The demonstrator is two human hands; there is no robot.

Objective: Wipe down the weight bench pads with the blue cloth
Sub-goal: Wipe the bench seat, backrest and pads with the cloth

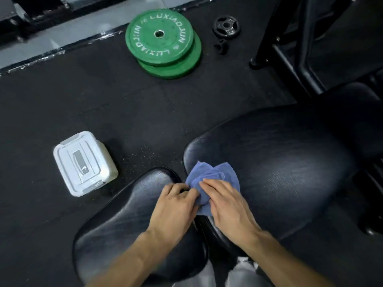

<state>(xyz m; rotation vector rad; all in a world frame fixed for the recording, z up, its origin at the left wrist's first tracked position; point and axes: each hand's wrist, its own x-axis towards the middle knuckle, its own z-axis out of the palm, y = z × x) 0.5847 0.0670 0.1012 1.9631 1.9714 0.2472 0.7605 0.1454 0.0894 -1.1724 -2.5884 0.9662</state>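
Observation:
The crumpled blue cloth [213, 179] lies across the gap between two black bench pads: the small seat pad [124, 220] at lower left and the long back pad [279, 162] stretching to the upper right. My left hand [176, 206] rests on the seat pad's corner, its curled fingertips pinching the cloth's left edge. From the right, my right hand [226, 201] lies on top of the cloth with fingers bent over it, holding it against the back pad's near end. Part of the cloth is hidden under both hands.
A white lidded plastic box [85, 162] stands on the black rubber floor left of the seat pad. Two stacked green weight plates [163, 42] lie farther back, with a small black plate [226, 26] beside them. Black rack legs [290, 59] rise at upper right.

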